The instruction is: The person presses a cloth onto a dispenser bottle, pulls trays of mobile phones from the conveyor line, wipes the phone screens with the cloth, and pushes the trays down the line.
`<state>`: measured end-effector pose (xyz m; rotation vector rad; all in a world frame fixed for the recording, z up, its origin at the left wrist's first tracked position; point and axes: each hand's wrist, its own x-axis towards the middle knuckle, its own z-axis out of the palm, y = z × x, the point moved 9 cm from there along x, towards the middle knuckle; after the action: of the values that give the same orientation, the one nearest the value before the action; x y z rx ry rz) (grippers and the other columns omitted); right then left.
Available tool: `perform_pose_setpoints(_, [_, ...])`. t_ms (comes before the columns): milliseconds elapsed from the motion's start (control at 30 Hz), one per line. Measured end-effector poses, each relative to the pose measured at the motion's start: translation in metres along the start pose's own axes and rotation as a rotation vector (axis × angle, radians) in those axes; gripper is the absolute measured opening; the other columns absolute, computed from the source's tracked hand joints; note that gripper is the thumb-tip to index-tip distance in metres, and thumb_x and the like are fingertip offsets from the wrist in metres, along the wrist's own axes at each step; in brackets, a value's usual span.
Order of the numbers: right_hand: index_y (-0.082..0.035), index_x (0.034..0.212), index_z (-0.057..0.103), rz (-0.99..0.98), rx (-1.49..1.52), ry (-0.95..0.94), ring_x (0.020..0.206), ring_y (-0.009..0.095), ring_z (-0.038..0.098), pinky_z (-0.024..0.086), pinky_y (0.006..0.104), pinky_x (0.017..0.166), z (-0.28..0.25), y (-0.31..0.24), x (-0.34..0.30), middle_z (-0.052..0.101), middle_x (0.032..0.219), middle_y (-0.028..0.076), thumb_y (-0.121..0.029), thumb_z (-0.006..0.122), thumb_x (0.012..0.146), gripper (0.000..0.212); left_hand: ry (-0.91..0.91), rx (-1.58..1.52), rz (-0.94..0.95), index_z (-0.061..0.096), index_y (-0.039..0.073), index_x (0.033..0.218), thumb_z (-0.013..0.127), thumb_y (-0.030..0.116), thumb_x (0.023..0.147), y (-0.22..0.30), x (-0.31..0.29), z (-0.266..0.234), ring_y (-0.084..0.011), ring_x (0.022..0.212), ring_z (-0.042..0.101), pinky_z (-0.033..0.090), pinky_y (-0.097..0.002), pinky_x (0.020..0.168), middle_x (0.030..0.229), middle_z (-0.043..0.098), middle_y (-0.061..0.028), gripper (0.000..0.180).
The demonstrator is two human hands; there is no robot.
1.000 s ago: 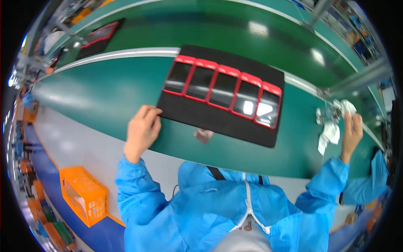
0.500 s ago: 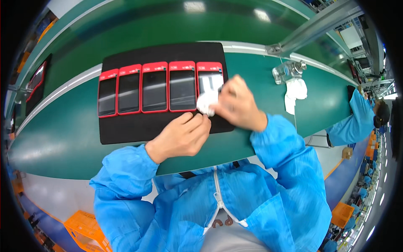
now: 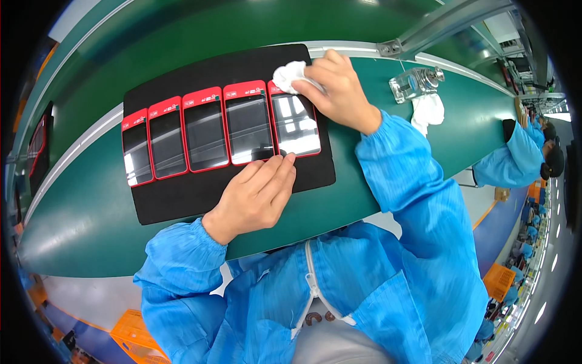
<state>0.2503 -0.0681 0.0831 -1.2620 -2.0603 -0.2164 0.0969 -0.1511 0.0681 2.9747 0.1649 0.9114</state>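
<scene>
At the far left, beyond the bench (image 3: 73, 224), a red-edged item (image 3: 37, 142) is visible, too distorted by the lens for detail. Below it in view, an orange crate (image 3: 138, 333) is located on the floor. On the green bench, a black mat (image 3: 173, 203) carries five flat devices in a row, each with a red frame and a dark, glossy screen: first device (image 3: 138, 155), second device (image 3: 167, 142), third device (image 3: 205, 133), fourth device (image 3: 249, 124) and fifth device (image 3: 295, 124). The left hand (image 3: 253, 195) is positioned below the fourth and fifth devices, palm down, fingers extended and together, fingertips at the fifth device's lower edge; no object is visible in its grasp. A white cloth (image 3: 290, 76) covers part of the fifth device's upper red band. The right hand (image 3: 332, 86) grips this cloth between thumb and curled fingers. Further right, a clear bottle (image 3: 413, 85) with a metal top is located on the bench, with a second white cloth (image 3: 428, 110) just beside it. At the right end, a co-worker's blue sleeve (image 3: 512, 161) is near the bench edge.
</scene>
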Motion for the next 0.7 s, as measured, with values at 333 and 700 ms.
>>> perform_pose_setpoints(333, [-0.006,0.074,0.063,-0.003,-0.046,-0.073,0.071,0.024,0.048,0.035,0.0388,0.068,0.003,-0.008,0.007,0.053,0.066,0.004,-0.018,0.073,0.077,0.016,0.019,0.004,0.006,0.066,-0.007,0.100,0.064,0.005,0.072,0.000,0.002,-0.001,-0.0295,0.096,0.064,0.054,-0.0361,0.077,0.109,0.066,-0.0194,0.030])
perform_pose_setpoints(700, [-0.009,0.067,0.062,0.037,-0.100,-0.045,0.069,0.024,0.051,0.035,0.0392,0.067,-0.002,-0.011,-0.007,0.055,0.064,0.004,-0.022,0.072,0.074,0.018,-0.021,-0.026,0.009,0.066,-0.007,0.095,0.063,0.003,0.075,0.001,-0.001,-0.005,-0.0297,0.100,0.065,0.053,-0.0372,0.082,0.107,0.066,-0.0204,0.022])
